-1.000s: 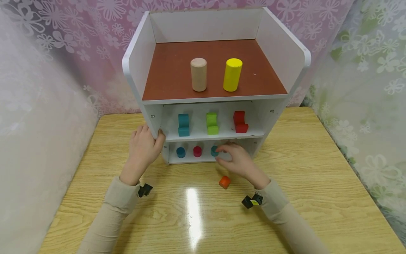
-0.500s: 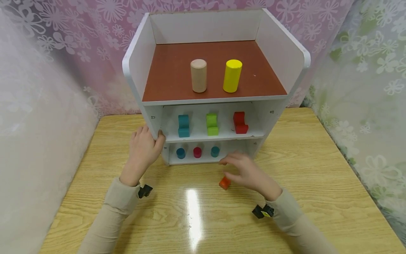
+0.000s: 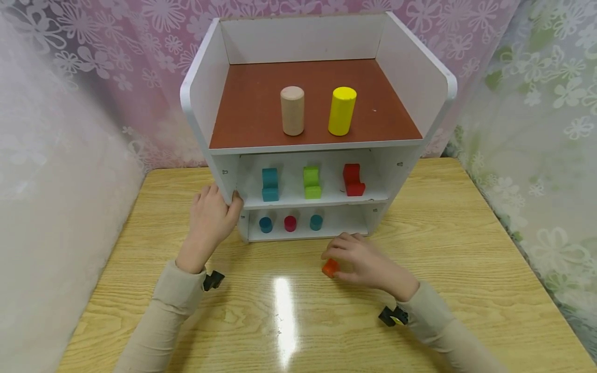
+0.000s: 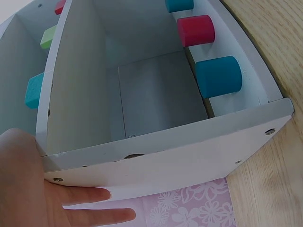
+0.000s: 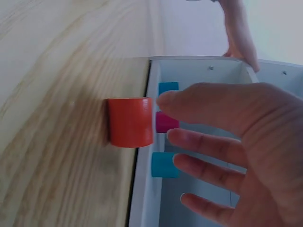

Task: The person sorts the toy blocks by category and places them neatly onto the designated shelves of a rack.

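My left hand (image 3: 212, 215) holds the left side panel of a white wooden shelf unit (image 4: 156, 163); its thumb is at the front edge, and fingers (image 4: 94, 215) lie along the outer side. Over the table my right hand (image 3: 361, 259) hovers at a small orange block (image 3: 330, 268), thumb and fingers spread. In the right wrist view the orange block (image 5: 130, 123) has a rounded side, just past the thumb tip, with a gap between. The bottom shelf bears a blue cylinder (image 3: 266, 225), a red cylinder (image 3: 290, 224) and a teal cylinder (image 3: 316, 223) in a row.
On the middle shelf stand a teal step-shaped block (image 3: 270, 185), a green one (image 3: 312, 183) and a red one (image 3: 354, 180). A plain wooden cylinder (image 3: 293, 111) and a yellow cylinder (image 3: 342, 111) stand on the brown top. Floral curtains (image 3: 107, 93) surround the wooden table (image 3: 224, 321).
My right hand has drawn back from the teal cylinder on the bottom shelf, moving right and toward me, to the orange block. The left hand stays on the side panel.
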The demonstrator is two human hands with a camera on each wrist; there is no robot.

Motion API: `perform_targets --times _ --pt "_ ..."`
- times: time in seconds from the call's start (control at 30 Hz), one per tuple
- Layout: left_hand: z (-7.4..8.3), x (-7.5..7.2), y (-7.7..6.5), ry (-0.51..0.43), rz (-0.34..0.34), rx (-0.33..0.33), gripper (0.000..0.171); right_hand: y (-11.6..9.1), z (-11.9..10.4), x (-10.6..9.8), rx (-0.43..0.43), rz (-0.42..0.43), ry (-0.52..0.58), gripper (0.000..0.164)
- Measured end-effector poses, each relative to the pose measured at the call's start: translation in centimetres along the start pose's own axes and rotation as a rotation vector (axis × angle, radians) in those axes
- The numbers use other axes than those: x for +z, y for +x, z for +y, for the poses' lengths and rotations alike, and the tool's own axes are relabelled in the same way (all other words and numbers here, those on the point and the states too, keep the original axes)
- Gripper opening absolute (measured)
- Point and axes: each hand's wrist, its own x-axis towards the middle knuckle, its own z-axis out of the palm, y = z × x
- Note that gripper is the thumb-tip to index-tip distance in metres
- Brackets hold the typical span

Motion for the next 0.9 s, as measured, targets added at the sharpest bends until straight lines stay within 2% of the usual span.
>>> perform_targets --times 0.23,0.5,0.7,0.9 --pt "0.0 0.0 0.0 0.0 -0.011 -0.008 0.054 0.0 0.0 0.8 -0.016 -0.109 -0.04 0.038" --pt "0.0 0.0 0.0 0.004 0.003 0.002 0.054 0.3 0.1 1.3 -0.06 -0.119 -0.094 0.032" --pt "0.0 -0.1 -0.1 0.002 0.01 0.006 0.053 0.4 0.2 1.7 -0.085 -0.119 -0.115 0.033" --pt "0.0 0.0 -0.1 0.004 0.001 0.002 0.054 0.6 0.1 1.6 -0.081 -0.135 -0.128 0.031"
